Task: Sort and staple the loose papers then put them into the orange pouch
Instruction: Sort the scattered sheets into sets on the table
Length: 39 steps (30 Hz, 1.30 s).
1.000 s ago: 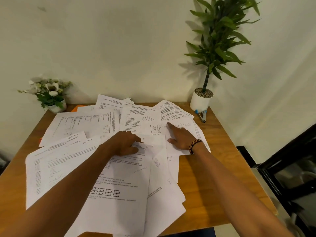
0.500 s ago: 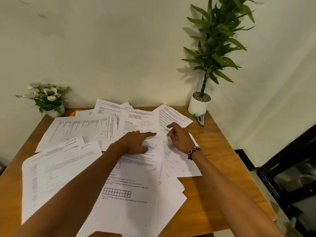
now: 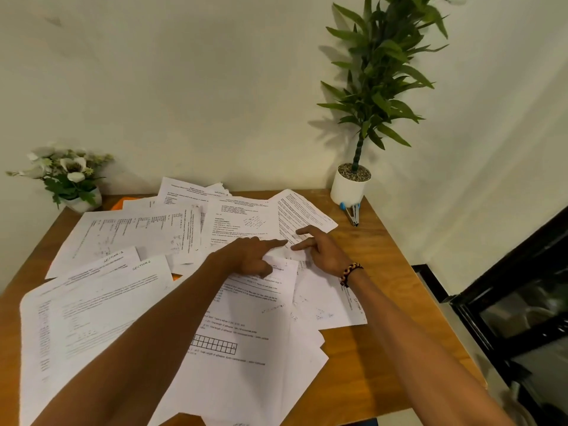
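1. head view: papers (image 3: pixel 129 302) lie spread over the table (image 3: pixel 378 358); an orange pouch (image 3: pixel 118 204) peeks out under the far sheets.
2. left hand (image 3: pixel 246 256) rests flat, forefinger out, gripping nothing.
3. right hand (image 3: pixel 322 250) lies on a sheet, fingers spread, holding nothing.
4. stapler (image 3: pixel 352 212) lies beside the plant pot (image 3: pixel 349 186).

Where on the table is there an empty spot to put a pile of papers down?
Bare wood shows along the table's right side, between the right hand and the edge, running from the stapler by the white plant pot toward the near corner. A smaller patch lies near the flower pot. The middle and left are crowded with loose papers.
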### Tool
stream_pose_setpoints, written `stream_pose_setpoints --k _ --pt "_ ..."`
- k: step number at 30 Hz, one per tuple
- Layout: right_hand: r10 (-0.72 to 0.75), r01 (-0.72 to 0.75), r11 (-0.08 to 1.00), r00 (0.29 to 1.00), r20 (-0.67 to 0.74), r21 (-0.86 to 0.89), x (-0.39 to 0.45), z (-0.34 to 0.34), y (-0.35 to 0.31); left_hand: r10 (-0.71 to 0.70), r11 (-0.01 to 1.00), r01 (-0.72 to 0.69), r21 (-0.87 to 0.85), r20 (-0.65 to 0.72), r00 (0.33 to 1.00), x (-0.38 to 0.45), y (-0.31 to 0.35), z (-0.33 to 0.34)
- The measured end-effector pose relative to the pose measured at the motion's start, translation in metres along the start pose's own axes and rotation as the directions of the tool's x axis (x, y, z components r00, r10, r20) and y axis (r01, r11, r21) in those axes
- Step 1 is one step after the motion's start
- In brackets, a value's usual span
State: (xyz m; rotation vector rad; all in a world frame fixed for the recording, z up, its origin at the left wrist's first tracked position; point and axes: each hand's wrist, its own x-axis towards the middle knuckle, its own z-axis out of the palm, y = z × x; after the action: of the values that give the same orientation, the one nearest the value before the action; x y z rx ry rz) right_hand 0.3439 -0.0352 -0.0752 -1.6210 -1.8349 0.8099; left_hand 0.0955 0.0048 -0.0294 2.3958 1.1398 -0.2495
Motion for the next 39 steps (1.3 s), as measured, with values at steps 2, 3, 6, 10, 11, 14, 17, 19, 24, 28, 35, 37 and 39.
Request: stream_pose_setpoints --k 2,3,6,10,11,14,17,19,24,28,35,37,39 --pt "-0.007 0.007 1.000 1.000 -0.024 -0.019 0.000 -0.001 -0.004 -0.013 1.000 0.012 0.017 0.027 1.000 0.006 0.002 0.001" --pt "-0.010 0.009 0.999 0.999 -0.043 -0.034 -0.001 -0.002 -0.005 -0.023 0.999 0.022 0.028 0.040 0.999 0.009 0.003 0.002" --pt "-0.042 0.027 0.988 0.994 -0.099 -0.151 -0.006 0.000 0.000 -0.043 0.994 0.043 0.098 0.002 0.999 0.013 0.006 0.006" --pt "-0.055 0.019 0.981 0.982 -0.181 -0.195 -0.014 0.002 0.008 -0.075 0.981 0.088 0.173 -0.083 0.994 0.012 -0.002 0.002" --pt "-0.056 0.018 0.981 0.980 -0.192 -0.191 -0.015 0.002 0.009 -0.086 0.977 0.100 0.188 -0.082 0.993 0.012 -0.005 0.001" --pt "-0.044 0.008 0.984 0.979 -0.199 -0.180 -0.019 0.003 0.012 -0.109 0.965 0.127 0.231 -0.092 0.990 0.013 -0.008 -0.006" --pt "-0.055 0.016 0.981 0.979 -0.198 -0.196 -0.019 0.002 0.010 -0.117 0.962 0.143 0.234 -0.124 0.985 0.013 -0.012 -0.005" --pt "-0.072 0.024 0.971 0.979 -0.192 -0.240 -0.017 0.001 0.006 -0.104 0.958 0.145 0.247 -0.173 0.979 0.012 -0.015 -0.003" --pt "-0.185 0.101 0.901 0.969 -0.164 -0.422 -0.017 0.008 0.004 -0.012 0.990 0.032 0.141 -0.136 0.991 0.013 0.002 -0.001" --pt "-0.179 0.073 0.875 0.968 -0.179 -0.479 -0.020 0.009 0.011 -0.021 0.997 0.025 0.070 -0.058 0.998 0.021 0.011 0.006" --pt "-0.127 0.015 0.880 0.971 -0.204 -0.475 -0.018 -0.002 0.011 -0.066 0.993 0.076 0.091 -0.111 0.992 0.018 -0.001 0.009" --pt "-0.092 -0.019 0.907 0.966 -0.240 -0.421 -0.010 0.000 0.007 -0.091 0.993 0.098 0.065 -0.102 0.991 0.017 -0.007 0.012" --pt "-0.015 -0.094 0.941 0.948 -0.318 -0.326 -0.002 0.002 0.006 -0.095 0.995 0.096 0.014 -0.081 0.992 0.016 -0.008 0.013"
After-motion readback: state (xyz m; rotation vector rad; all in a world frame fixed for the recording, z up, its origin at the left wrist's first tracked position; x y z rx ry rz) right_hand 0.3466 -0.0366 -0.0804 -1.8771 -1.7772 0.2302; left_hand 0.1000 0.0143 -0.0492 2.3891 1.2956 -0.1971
